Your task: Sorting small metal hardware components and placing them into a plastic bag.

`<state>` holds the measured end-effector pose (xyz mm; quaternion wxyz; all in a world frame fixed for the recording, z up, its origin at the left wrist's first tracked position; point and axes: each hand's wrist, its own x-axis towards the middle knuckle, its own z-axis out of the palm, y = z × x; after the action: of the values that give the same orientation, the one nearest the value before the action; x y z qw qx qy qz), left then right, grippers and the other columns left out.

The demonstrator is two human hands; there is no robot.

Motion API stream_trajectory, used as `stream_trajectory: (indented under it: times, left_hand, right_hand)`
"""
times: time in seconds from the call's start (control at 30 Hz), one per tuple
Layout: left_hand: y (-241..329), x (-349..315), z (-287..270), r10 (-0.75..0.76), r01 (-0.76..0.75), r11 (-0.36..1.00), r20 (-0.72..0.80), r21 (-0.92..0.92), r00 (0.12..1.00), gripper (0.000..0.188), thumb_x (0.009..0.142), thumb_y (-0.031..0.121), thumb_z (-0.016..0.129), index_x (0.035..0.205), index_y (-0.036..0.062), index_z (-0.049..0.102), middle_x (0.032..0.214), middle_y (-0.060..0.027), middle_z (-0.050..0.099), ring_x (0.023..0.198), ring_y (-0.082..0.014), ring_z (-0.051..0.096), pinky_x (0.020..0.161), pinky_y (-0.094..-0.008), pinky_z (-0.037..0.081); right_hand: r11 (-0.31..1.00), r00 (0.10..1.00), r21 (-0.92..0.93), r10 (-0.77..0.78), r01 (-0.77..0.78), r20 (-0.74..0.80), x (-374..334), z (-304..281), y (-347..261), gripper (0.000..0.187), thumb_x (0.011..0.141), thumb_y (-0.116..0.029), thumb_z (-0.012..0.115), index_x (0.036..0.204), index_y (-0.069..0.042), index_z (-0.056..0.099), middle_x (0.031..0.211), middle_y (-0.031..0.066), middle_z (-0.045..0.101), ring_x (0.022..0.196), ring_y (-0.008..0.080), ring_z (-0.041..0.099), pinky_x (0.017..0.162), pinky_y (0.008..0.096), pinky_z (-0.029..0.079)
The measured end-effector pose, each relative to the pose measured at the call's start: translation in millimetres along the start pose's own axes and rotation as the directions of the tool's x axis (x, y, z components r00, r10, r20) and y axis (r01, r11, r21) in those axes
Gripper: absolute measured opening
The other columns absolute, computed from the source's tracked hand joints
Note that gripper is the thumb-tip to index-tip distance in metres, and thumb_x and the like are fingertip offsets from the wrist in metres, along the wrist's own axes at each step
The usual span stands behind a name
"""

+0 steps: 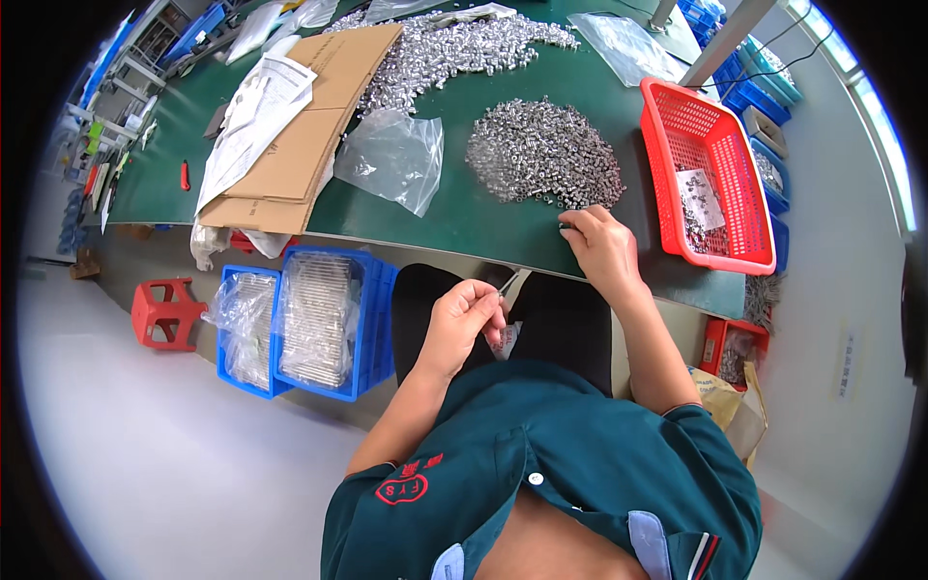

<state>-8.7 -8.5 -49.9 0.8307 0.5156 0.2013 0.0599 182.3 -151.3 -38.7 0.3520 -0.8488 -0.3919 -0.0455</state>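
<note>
My left hand (467, 319) is closed round a slim metal tool (509, 282), held above my lap in front of the table edge. Its pointed end sticks out past the thumb; whether it is a pair of tweezers or a blade cannot be told. Below those fingers shows a white scrap with red print (507, 340). At the table's front edge my right hand (604, 249) has its thumb and fingers pinched together, with something tiny and dark at their tips. Just beyond it lies a round heap of small metal ring-like parts (546, 153).
Right of the heap stands a red perforated basket (657, 174) with some parts and a paper slip. A larger heap of shiny parts (454, 48) lies at the back. Plastic bags (391, 159) and flat cardboard (280, 145) lie leftward. Blue crates (372, 329) and a red stool (164, 314) stand below.
</note>
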Motion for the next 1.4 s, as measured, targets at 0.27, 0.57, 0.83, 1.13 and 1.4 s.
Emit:
stream_trajectory:
  times: [0.27, 0.57, 0.83, 1.13, 1.4]
  left_hand:
    - [1.0, 2.1, -0.4, 0.026, -0.026, 1.000, -0.013, 0.003, 1.000, 0.014, 0.092, 0.014, 0.056, 0.091, 0.0000, 0.055, 0.070, -0.0058, 0.059, 0.055, -0.0113, 0.055, 0.053, -0.0229, 0.047]
    - [3.6, 3.7, 7.7, 0.028, -0.027, 0.993, -0.007, 0.113, 1.000, 0.010, 0.093, 0.009, 0.052, 0.092, -0.0001, 0.056, 0.071, -0.0042, 0.059, 0.058, -0.0078, 0.054, 0.055, -0.0211, 0.046]
    - [4.6, -0.4, 9.1, 0.043, -0.040, 0.983, -0.011, 0.177, 0.999, 0.009, 0.093, 0.008, 0.052, 0.091, -0.0004, 0.057, 0.071, -0.0037, 0.060, 0.059, -0.0077, 0.056, 0.055, -0.0208, 0.046]
    - [14.1, -5.0, 12.7, 0.079, -0.086, 0.934, 0.036, 0.346, 0.996, 0.009, 0.092, 0.006, 0.053, 0.090, -0.0013, 0.057, 0.066, -0.0037, 0.060, 0.056, -0.0075, 0.056, 0.053, -0.0209, 0.047]
    - [6.9, -1.0, 12.3, -0.017, 0.025, 0.996, 0.090, -0.082, 0.996, 0.014, 0.095, 0.015, 0.052, 0.091, 0.0014, 0.055, 0.068, -0.0040, 0.059, 0.053, -0.0099, 0.055, 0.050, -0.0216, 0.046]
  right_hand:
    - [0.995, 0.995, 0.007, -0.096, 0.096, -0.015, 0.8, 3.0, -2.0, 0.011, 0.078, -0.004, 0.064, 0.089, -0.005, 0.063, 0.079, 0.0082, 0.063, 0.068, 0.0238, 0.064, 0.061, 0.0324, 0.052]
    - [0.464, 0.839, 0.713, 0.143, -0.525, 0.524, -14.6, -9.4, -32.7, 0.011, 0.084, 0.001, 0.062, 0.095, 0.001, 0.061, 0.080, 0.0037, 0.063, 0.070, 0.0092, 0.062, 0.059, 0.0218, 0.051]
    - [0.453, 0.802, 0.692, 0.093, -0.561, 0.589, -19.5, -10.9, -38.1, 0.009, 0.083, 0.003, 0.063, 0.091, 0.002, 0.061, 0.080, 0.0041, 0.063, 0.068, 0.0095, 0.062, 0.060, 0.0219, 0.051]
    - [0.845, 0.894, 0.518, -0.121, -0.135, 0.431, -14.3, -30.0, -57.9, 0.011, 0.074, 0.001, 0.070, 0.083, 0.002, 0.063, 0.072, 0.0072, 0.061, 0.063, 0.0110, 0.061, 0.057, 0.0256, 0.049]
    - [0.532, 0.834, 0.691, 0.053, -0.489, 0.550, -26.6, -1.9, -57.0, 0.013, 0.080, -0.003, 0.069, 0.089, 0.002, 0.062, 0.071, 0.0054, 0.063, 0.065, 0.0082, 0.060, 0.059, 0.0239, 0.050]
